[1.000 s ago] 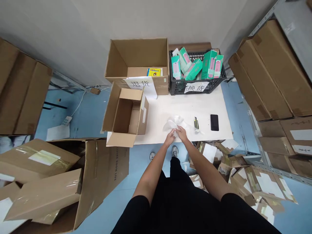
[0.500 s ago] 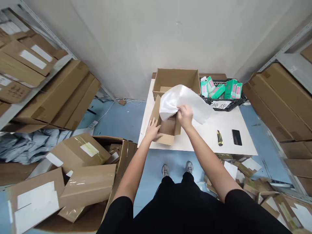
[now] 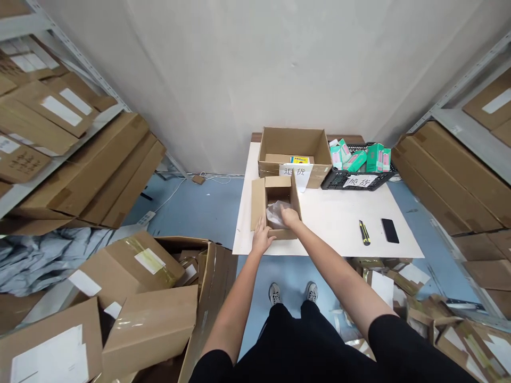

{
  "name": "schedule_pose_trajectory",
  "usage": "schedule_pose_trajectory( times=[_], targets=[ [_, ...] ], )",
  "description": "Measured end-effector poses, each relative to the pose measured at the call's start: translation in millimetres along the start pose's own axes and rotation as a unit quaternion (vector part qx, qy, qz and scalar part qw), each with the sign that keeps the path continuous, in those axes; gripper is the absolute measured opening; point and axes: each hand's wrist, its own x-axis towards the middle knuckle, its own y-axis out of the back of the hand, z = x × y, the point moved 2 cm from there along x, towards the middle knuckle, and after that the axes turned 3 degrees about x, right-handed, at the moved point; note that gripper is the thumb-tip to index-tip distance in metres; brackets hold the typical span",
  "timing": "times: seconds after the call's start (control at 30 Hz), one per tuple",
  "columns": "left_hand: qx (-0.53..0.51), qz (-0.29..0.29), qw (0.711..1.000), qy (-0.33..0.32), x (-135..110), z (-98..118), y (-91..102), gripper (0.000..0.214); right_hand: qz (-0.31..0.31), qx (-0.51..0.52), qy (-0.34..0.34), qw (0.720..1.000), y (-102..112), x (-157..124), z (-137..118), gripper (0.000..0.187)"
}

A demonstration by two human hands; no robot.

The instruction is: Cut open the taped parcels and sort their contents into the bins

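A small open cardboard box (image 3: 259, 205) stands at the near left of the white table (image 3: 339, 218). My left hand (image 3: 261, 240) rests against the box's near left corner, fingers wrapped on its edge. My right hand (image 3: 289, 217) reaches inside the box and presses down on a crumpled white plastic bag (image 3: 274, 213) lying in it. Whether its fingers close on the bag is hidden.
Behind stands a larger open box (image 3: 295, 146) with a paper label, and a black crate (image 3: 351, 178) of green packets. A utility knife (image 3: 364, 232) and a phone (image 3: 389, 230) lie to the right. Cardboard boxes and scraps litter the floor and shelves on both sides.
The white bag went from the tabletop, up in my right hand, and down into the small box. My left hand moved to the box's near corner.
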Motion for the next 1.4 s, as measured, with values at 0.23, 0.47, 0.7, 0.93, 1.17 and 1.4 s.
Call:
schedule_pose_trajectory(
  times=[0.23,0.47,0.7,0.93,1.17,1.4],
  targets=[
    [0.013,0.069,0.995,-0.067,-5,19,2.5,0.012,0.035,-0.186,0.007,0.982,29,-106,61,0.066],
    [0.046,0.051,0.977,-0.202,-8,135,-18.8,0.019,0.219,-0.155,-0.026,0.963,60,-227,138,0.014],
    [0.040,0.027,0.941,-0.336,30,332,-119.2,0.013,0.429,-0.129,-0.114,0.887,148,-380,252,0.015],
    [0.018,-0.061,0.880,-0.471,18,557,-271.0,0.010,0.531,-0.146,-0.255,0.795,222,-576,375,0.016],
    [-0.011,-0.213,0.776,-0.594,-75,736,-404.2,0.010,0.532,-0.219,-0.451,0.683,221,-775,429,0.014],
    [-0.015,-0.320,0.690,-0.649,-174,846,-488.1,0.019,0.496,-0.240,-0.606,0.574,202,-918,450,0.018]
  ],
)
